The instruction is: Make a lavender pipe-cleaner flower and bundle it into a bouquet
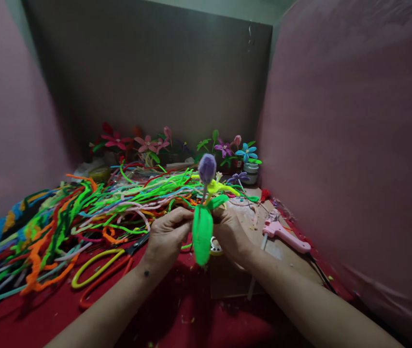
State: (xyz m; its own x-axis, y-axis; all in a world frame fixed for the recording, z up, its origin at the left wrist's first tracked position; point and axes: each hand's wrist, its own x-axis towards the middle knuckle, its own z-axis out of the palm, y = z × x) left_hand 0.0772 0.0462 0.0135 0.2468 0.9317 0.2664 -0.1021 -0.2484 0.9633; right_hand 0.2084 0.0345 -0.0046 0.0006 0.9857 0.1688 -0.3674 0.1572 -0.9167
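Observation:
Both my hands hold a pipe-cleaner flower over the red table (177,314). My left hand (165,234) is closed, pinching its stem from the left. My right hand (232,233) is closed on the stem from the right. The flower has a fuzzy purple bud (207,168) on top, a small green leaf (217,201) at the stem, and a large bright green leaf (202,235) hanging down between my hands.
A big heap of coloured pipe cleaners (82,208) covers the left half of the table. Finished flowers (148,144) in pots stand at the back wall. A pink glue gun (286,236) lies on a cardboard sheet (234,280) to the right. Pink walls close in on both sides.

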